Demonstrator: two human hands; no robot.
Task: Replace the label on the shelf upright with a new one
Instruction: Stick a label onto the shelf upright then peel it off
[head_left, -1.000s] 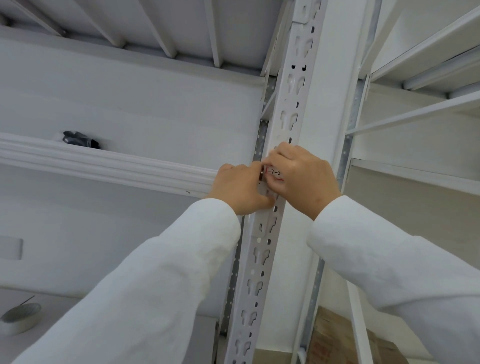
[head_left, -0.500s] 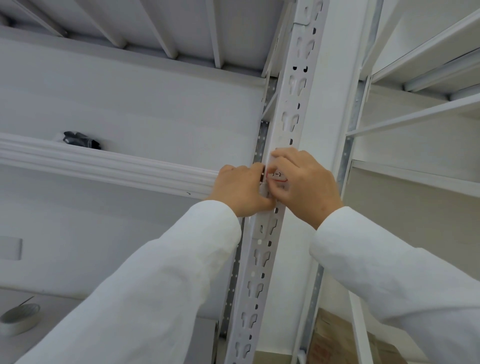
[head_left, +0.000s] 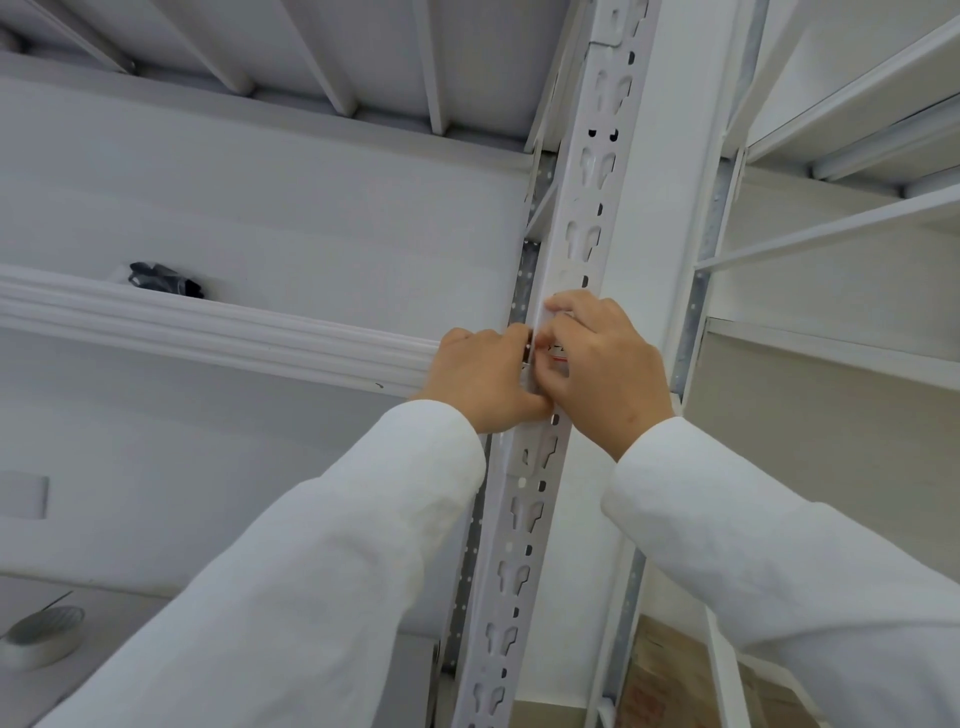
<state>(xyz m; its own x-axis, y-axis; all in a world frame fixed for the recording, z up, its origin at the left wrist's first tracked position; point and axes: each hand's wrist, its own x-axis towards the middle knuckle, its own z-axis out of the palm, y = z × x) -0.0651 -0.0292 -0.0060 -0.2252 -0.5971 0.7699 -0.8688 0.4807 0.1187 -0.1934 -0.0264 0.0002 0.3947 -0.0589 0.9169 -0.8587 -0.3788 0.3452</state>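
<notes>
A white perforated shelf upright (head_left: 582, 218) runs from top to bottom through the middle of the view. At mid height a small white label (head_left: 558, 352) with dark print and a red edge lies on its face, mostly hidden by fingers. My left hand (head_left: 483, 379) is curled against the upright's left edge, thumb beside the label. My right hand (head_left: 608, 364) lies over the label from the right, its fingertips pressing on a pale strip of it at the top. Whether the label is stuck down or lifted I cannot tell.
A white shelf beam (head_left: 208, 327) runs left from the upright, with a dark object (head_left: 163, 278) lying on the shelf above it. More white shelves (head_left: 831, 343) stand to the right. A cardboard box (head_left: 670, 675) sits low right, and a round grey tape roll (head_left: 44, 636) low left.
My right hand has shifted slightly down and over the label, covering more of its print. My left hand has stayed against the upright's left edge.
</notes>
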